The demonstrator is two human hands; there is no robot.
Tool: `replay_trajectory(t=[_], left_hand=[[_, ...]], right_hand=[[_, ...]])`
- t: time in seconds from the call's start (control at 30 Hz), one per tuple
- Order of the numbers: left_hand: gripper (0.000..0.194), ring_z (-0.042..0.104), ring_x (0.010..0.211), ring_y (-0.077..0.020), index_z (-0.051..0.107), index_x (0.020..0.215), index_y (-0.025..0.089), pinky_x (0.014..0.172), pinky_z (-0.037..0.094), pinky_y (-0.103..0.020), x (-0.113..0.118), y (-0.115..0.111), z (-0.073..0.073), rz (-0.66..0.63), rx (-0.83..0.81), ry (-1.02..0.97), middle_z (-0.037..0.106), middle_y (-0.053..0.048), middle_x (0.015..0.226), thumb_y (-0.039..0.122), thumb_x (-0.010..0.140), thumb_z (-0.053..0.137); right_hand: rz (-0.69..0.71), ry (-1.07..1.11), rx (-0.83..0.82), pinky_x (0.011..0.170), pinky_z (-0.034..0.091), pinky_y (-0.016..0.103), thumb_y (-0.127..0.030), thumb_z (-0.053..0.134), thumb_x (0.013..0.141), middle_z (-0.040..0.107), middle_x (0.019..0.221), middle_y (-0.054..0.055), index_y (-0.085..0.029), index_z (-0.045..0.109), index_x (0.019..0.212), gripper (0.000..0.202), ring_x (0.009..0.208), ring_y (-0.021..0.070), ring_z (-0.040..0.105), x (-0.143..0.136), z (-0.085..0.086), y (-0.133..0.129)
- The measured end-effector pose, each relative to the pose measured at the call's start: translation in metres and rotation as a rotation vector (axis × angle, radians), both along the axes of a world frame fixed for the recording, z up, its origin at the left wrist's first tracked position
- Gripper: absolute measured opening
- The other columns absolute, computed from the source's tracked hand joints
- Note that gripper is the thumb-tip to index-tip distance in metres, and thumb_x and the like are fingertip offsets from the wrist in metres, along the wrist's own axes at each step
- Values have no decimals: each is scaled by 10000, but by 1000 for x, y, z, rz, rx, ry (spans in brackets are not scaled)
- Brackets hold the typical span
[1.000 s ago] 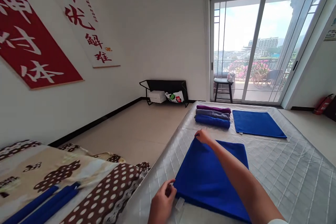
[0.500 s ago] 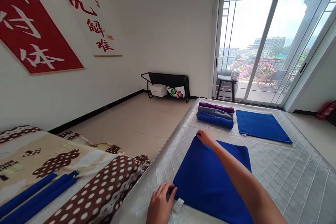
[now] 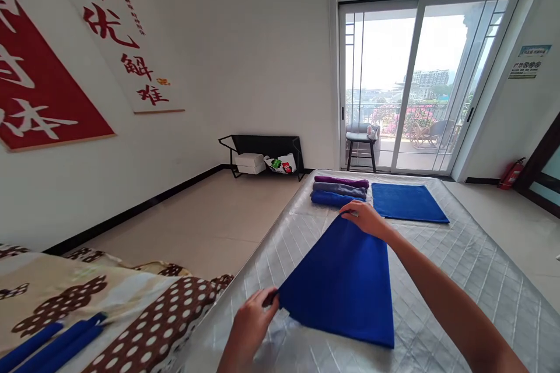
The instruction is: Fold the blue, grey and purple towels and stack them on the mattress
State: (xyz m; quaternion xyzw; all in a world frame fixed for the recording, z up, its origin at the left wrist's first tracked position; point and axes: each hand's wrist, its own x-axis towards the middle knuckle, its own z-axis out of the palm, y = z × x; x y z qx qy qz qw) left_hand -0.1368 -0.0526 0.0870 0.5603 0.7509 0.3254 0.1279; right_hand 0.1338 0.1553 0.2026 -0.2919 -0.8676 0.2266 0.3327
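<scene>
A blue cloth (image 3: 345, 285) is spread over the silver quilted surface, its left side raised between my hands. My left hand (image 3: 256, 312) pinches the near left corner. The far left corner is held in the closed fingers of my right hand (image 3: 361, 215), whose arm reaches in from the right. Just beyond my right hand lie rolled cloths: a blue roll (image 3: 330, 199), a grey roll (image 3: 339, 189) and a purple roll (image 3: 342, 181). Another blue cloth (image 3: 409, 203) lies flat to the right of the rolls.
A patterned blanket (image 3: 144, 326) with blue rolls (image 3: 65, 347) on it is at the lower left. A black rack (image 3: 266, 144) holding a white box (image 3: 249, 163) stands by the wall. Behind the silver surface (image 3: 472, 280) are sliding glass doors (image 3: 413, 87).
The left edge of the blue cloth has been lifted, and my right hand has moved slightly right with its far corner. The view has shifted a little to the right.
</scene>
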Motion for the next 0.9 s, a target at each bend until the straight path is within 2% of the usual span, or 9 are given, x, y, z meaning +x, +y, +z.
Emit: replay_trajectory(t=[0.07, 0.23, 0.33, 0.47, 0.53, 0.6, 0.7, 0.8, 0.9], left_hand=[[338, 733, 818, -250, 739, 857, 260, 813, 579, -343, 1, 0, 26, -103, 38, -12, 785, -36, 875, 495, 788, 507], [309, 746, 841, -239, 777, 932, 301, 814, 589, -313, 8, 2, 104, -371, 39, 17, 795, 4, 913, 486, 753, 607], [343, 727, 679, -206, 764, 1014, 308, 707, 595, -292, 15, 5, 146, -445, 53, 59, 789, 16, 812, 488, 748, 644], [380, 525, 375, -106, 728, 1094, 314, 457, 509, -230, 23, 5, 196, -537, 70, 132, 794, 9, 822, 515, 781, 649], [369, 441, 320, -82, 725, 1092, 317, 408, 466, -218, 27, 6, 216, -592, 65, 166, 795, 4, 824, 522, 795, 647], [328, 465, 336, -84, 739, 1042, 319, 416, 466, -214, 32, 8, 232, -631, 77, 190, 792, 6, 820, 520, 798, 651], [285, 617, 498, -131, 758, 908, 310, 468, 488, -201, 40, 17, 245, -666, 147, 203, 777, 9, 796, 541, 773, 660], [312, 630, 548, -142, 755, 853, 296, 464, 476, -192, 49, 26, 248, -659, 184, 209, 755, 17, 753, 570, 771, 627], [326, 633, 586, -149, 754, 821, 281, 460, 471, -196, 65, 32, 246, -682, 166, 171, 753, 2, 778, 550, 801, 572]], right_hand=[[-33, 31, -7, 840, 515, 327, -316, 610, 906, 744, 993, 47, -241, 759, 995, 189, 888, 193, 673, 20, 13, -5], [-110, 182, -103, 810, 532, 326, -434, 660, 842, 763, 922, 25, -238, 752, 936, 236, 834, 186, 691, 67, 42, -15], [-180, 264, -122, 808, 539, 333, -477, 685, 792, 764, 894, 15, -239, 743, 903, 269, 805, 181, 693, 93, 58, -27], [-284, 332, -105, 823, 537, 345, -487, 701, 762, 761, 869, 7, -246, 741, 895, 278, 815, 182, 686, 124, 81, -50], [-333, 352, -84, 818, 534, 344, -490, 713, 748, 757, 856, 3, -251, 744, 890, 280, 804, 176, 677, 138, 91, -60], [-373, 354, -62, 784, 534, 333, -504, 724, 737, 750, 836, -1, -253, 747, 871, 286, 766, 164, 661, 149, 98, -68], [-421, 351, -36, 690, 526, 302, -552, 734, 724, 736, 796, -3, -247, 747, 837, 325, 695, 146, 630, 164, 103, -76], [-473, 378, -60, 564, 494, 268, -589, 752, 701, 672, 642, -24, -230, 745, 838, 384, 585, 128, 588, 176, 104, -83], [-491, 428, -154, 471, 475, 257, -607, 760, 694, 579, 500, -60, -203, 733, 898, 453, 459, 118, 550, 185, 102, -88]])
